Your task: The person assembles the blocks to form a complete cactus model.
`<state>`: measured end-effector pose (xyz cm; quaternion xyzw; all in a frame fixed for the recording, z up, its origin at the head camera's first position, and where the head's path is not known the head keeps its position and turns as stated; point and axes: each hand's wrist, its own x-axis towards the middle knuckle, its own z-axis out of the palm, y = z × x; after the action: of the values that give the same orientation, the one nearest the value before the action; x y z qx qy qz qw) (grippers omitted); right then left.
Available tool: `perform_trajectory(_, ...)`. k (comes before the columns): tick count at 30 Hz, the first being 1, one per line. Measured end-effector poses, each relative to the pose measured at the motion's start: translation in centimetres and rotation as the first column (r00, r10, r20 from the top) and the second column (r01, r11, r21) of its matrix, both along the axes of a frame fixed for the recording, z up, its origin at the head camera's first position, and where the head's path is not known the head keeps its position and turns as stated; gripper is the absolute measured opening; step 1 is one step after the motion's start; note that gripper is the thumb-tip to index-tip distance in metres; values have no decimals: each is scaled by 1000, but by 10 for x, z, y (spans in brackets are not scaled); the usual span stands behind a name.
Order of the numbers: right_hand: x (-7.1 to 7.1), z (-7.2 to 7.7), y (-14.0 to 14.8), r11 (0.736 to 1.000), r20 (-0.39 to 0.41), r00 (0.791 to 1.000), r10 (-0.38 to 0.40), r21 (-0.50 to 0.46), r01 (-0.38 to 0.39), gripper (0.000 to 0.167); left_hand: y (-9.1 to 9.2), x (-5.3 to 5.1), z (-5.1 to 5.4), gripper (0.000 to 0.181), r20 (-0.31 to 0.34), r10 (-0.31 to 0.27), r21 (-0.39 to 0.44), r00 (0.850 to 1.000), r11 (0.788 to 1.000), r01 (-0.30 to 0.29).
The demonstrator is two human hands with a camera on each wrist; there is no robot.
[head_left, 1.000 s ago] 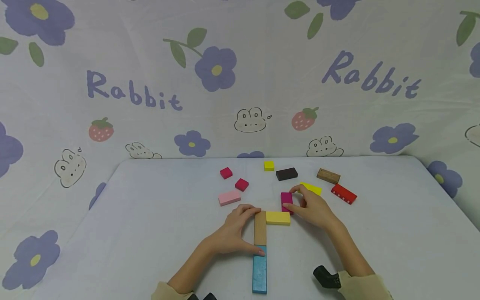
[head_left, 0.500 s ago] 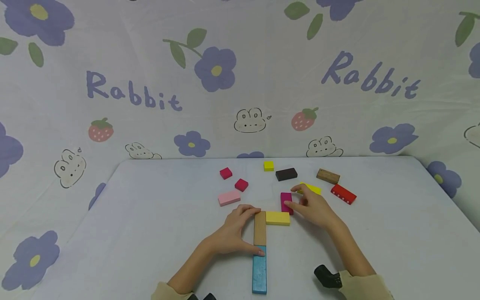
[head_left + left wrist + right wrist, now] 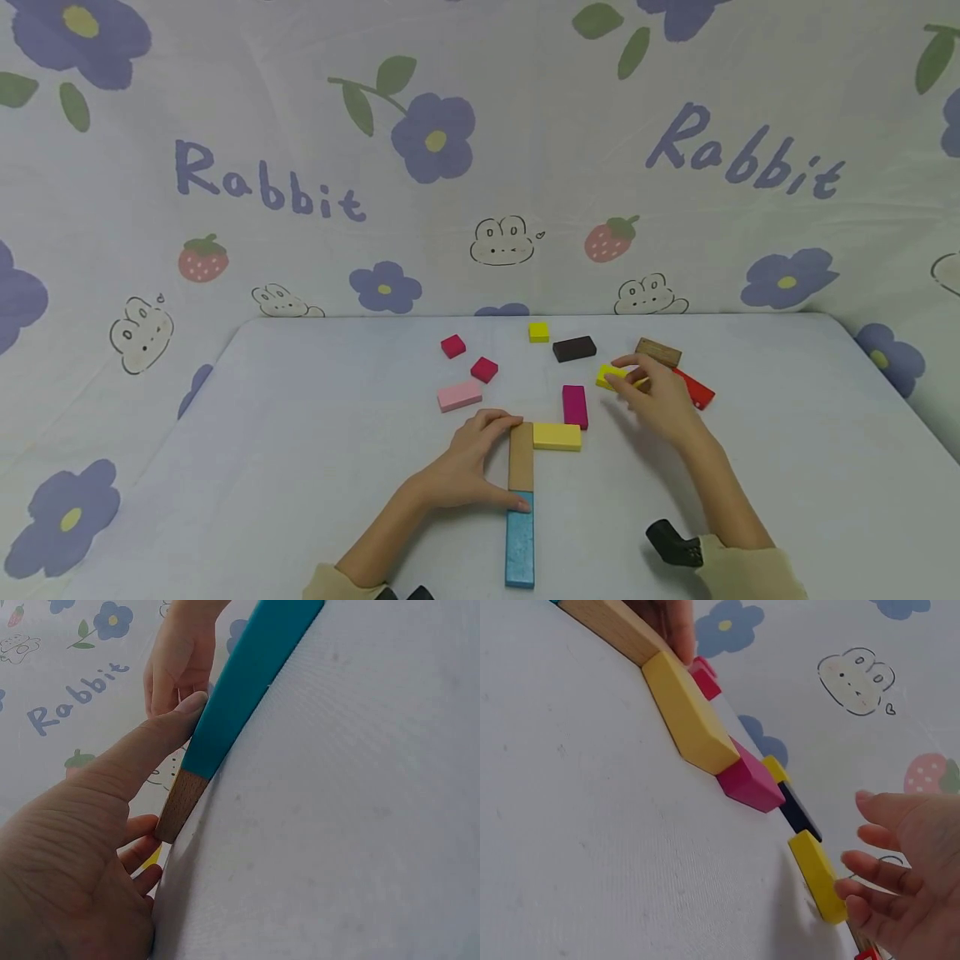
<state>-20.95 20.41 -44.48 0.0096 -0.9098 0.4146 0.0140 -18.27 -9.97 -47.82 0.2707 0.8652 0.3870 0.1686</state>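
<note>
In the head view the left hand [image 3: 465,467] lies with its thumb on the blue block [image 3: 519,546] and its fingertips at the far end of the wooden block [image 3: 521,458]; the two blocks stand end to end. A pale yellow block [image 3: 557,437] extends right from the wooden block's far end, and a magenta block [image 3: 575,407] touches its right end. Around a bright yellow block [image 3: 610,377] the right hand [image 3: 663,404] hovers with thumb and fingers apart. The right wrist view shows this block [image 3: 819,877] beside spread, loosely bent fingers [image 3: 881,881], not gripped.
Behind lie a pink block [image 3: 460,396], two small red blocks [image 3: 453,346], a small yellow block [image 3: 538,332] and a black block [image 3: 574,349]. A brown block [image 3: 658,351] and a red block [image 3: 693,389], partly hidden by the right hand, are at the right.
The right hand has left the magenta block and moved right to the bright yellow block, now partly covering the red block. The left hand has stayed in place.
</note>
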Motion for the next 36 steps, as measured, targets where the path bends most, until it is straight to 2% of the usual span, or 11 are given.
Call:
perform_trajectory(5, -2, -4, 6, 999, -103, 994, -45, 24, 48, 40, 0, 0, 0, 103, 2, 3, -1, 1000, 1000, -3)
perform_trajectory(10, -4, -9, 10, 999, -136, 990, -41, 29, 45, 42, 0, 0, -1, 103, -1, 3, -2, 1000, 1000, -3)
perform_trajectory(19, -4, -16, 13, 998, -75, 996, -38, 55, 42, 44, 0, 0, -1, 103, -5, 2, 2, 1000, 1000, -2)
perform_trajectory(28, -5, -13, 15, 995, 3, 1000, -24, 92, 23, 45, -1, -1, -2, 102, -9, -6, 4, 1000, 1000, 6)
perform_trajectory(36, -6, -12, 15, 994, 69, 997, 23, 105, -30, 50, -1, -1, -2, 102, -9, -4, 1, 1000, 1000, 4)
